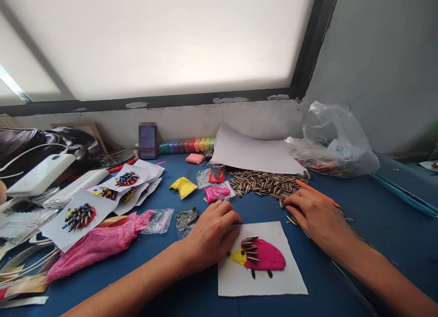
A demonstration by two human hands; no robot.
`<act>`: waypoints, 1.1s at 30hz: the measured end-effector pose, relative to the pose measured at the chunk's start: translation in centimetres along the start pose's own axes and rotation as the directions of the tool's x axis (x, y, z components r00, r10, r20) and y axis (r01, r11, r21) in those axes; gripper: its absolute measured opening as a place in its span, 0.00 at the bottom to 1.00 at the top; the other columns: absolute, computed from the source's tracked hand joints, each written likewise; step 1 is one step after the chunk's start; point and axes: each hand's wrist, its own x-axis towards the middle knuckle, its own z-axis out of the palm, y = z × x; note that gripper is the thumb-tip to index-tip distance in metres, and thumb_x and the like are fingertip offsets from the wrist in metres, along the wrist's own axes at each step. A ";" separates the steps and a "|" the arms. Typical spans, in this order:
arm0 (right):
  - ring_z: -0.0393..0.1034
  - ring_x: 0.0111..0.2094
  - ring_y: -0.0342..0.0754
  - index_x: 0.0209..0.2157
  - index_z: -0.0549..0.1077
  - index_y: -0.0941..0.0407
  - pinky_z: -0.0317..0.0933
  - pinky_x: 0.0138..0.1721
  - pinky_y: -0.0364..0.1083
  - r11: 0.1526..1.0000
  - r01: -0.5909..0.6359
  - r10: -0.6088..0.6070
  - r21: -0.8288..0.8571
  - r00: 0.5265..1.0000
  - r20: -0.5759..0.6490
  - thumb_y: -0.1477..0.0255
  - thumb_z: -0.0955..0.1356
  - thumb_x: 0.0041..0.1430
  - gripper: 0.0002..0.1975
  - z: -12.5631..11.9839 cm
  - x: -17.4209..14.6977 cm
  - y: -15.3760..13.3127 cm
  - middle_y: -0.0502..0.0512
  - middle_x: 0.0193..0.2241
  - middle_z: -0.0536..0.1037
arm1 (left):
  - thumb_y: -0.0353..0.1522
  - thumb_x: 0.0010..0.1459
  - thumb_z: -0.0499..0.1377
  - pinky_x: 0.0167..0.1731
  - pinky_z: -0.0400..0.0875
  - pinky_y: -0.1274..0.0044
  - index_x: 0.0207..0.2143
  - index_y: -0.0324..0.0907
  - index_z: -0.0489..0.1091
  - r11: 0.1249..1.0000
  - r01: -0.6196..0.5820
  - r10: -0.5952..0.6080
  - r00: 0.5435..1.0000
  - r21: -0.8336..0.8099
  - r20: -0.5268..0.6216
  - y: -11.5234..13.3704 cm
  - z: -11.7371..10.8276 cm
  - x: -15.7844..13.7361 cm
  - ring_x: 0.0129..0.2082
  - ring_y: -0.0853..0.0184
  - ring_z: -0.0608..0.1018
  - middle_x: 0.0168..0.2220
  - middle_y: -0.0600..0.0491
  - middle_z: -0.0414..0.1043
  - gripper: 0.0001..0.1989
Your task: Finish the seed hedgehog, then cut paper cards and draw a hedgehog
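A white paper sheet (263, 285) lies in front of me with a clay hedgehog on it. Its body is pink clay (272, 257), its face yellow clay (238, 257). Several striped sunflower seeds stand in the clay behind the face, and two dark seeds lie below the body as feet. My left hand (214, 235) rests over the sheet's upper left edge, fingers curled together, their tips hidden. At the near edge of the sunflower seed pile (263, 182) is my right hand (316, 214), thumb and forefinger slightly apart beside a loose seed.
Finished hedgehog pictures (80, 216) and a pink cloth (96, 244) lie left. Clay packets in yellow (184, 187) and pink (218, 193) sit mid-table. Behind are a row of coloured clay (186, 146), paper sheets (253, 150) and a plastic bag (338, 143). An orange pencil (318, 193) lies by the seeds.
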 end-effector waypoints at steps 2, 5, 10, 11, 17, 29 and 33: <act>0.77 0.37 0.53 0.33 0.79 0.53 0.70 0.37 0.51 1.000 0.014 -0.014 0.007 1.000 -0.008 0.73 0.64 0.62 0.11 0.2 0.1 0.2 0.55 0.34 0.81 | 0.25 0.62 0.56 0.41 0.68 0.70 0.38 0.38 0.70 0.998 0.059 -0.058 0.997 -0.015 0.049 0.0 -0.3 0.3 0.39 0.62 0.71 0.39 0.48 0.70 0.04; 0.77 0.36 0.53 0.33 0.79 0.54 0.70 0.36 0.51 1.000 0.028 -0.028 0.014 0.999 -0.029 0.74 0.64 0.62 0.11 0.5 0.0 0.4 0.56 0.34 0.80 | 0.24 0.60 0.58 0.40 0.67 0.73 0.36 0.39 0.71 0.986 0.167 -0.164 0.975 -0.010 0.150 0.3 -1.0 1.1 0.39 0.63 0.72 0.38 0.50 0.71 0.04; 0.76 0.37 0.51 0.42 0.80 0.54 0.70 0.37 0.49 0.997 0.072 -0.071 0.031 0.997 -0.040 0.75 0.65 0.62 0.13 0.6 0.0 0.2 0.56 0.37 0.79 | 0.23 0.57 0.59 0.37 0.66 0.76 0.32 0.40 0.72 0.955 0.279 -0.296 0.904 0.099 0.310 1.0 -1.9 2.9 0.37 0.65 0.73 0.36 0.51 0.72 0.05; 0.76 0.37 0.51 0.42 0.81 0.54 0.70 0.36 0.49 0.996 0.081 -0.080 0.032 0.996 -0.035 0.75 0.65 0.62 0.12 0.6 0.0 0.2 0.56 0.36 0.78 | 0.23 0.57 0.58 0.36 0.65 0.76 0.31 0.40 0.72 0.953 0.283 -0.304 0.895 0.110 0.326 1.0 -2.0 3.2 0.36 0.65 0.73 0.35 0.52 0.72 0.06; 0.74 0.37 0.52 0.37 0.80 0.55 0.68 0.38 0.50 0.992 0.122 -0.122 0.017 0.992 -0.008 0.75 0.66 0.63 0.10 0.7 0.2 -0.1 0.57 0.34 0.76 | 0.22 0.56 0.56 0.32 0.63 0.77 0.29 0.39 0.73 0.957 0.265 -0.288 0.899 0.113 0.329 0.8 -1.6 4.5 0.33 0.66 0.73 0.32 0.52 0.73 0.08; 0.73 0.33 0.49 0.35 0.72 0.55 0.66 0.35 0.48 0.986 0.064 -0.063 0.153 0.998 -0.007 0.73 0.60 0.68 0.10 -1.4 -0.1 -2.5 0.54 0.31 0.78 | 0.22 0.57 0.57 0.33 0.64 0.78 0.30 0.39 0.73 0.959 0.270 -0.284 0.925 0.088 0.254 0.5 -1.2 4.0 0.33 0.67 0.73 0.33 0.52 0.73 0.07; 0.75 0.34 0.46 0.36 0.75 0.51 0.66 0.35 0.44 0.923 -0.021 -0.041 0.385 0.988 0.151 0.71 0.62 0.66 0.10 -2.9 -1.4 -4.4 0.49 0.34 0.80 | 0.22 0.59 0.57 0.33 0.63 0.78 0.30 0.38 0.73 0.965 0.249 -0.261 0.939 0.081 0.222 0.5 -0.9 3.8 0.32 0.67 0.72 0.32 0.52 0.72 0.07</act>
